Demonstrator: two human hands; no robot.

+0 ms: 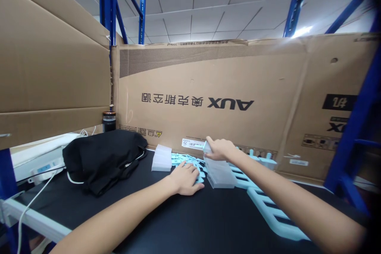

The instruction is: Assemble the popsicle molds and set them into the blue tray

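Note:
My left hand (186,178) lies palm down, fingers stretched out, at the near edge of a pile of small light-blue plastic pieces (181,158). Farther right, my right hand (219,149) is closed in a pinch on a small pale-blue plastic piece (206,147), its shape mostly hidden by the fingers. Below that hand stands a stack of translucent plastic boxes (220,175). Another translucent box stack (162,158) sits left of the pile. Light-blue slatted racks (272,210) lie under and beyond my right forearm.
A black cloth bundle (102,158) rests on the black tabletop (190,222) at left, with a dark jar (109,122) behind it. Large cardboard panels (190,71) wall the back and left side. Blue shelf posts (351,127) rise at the sides. A white cable (35,202) hangs at left.

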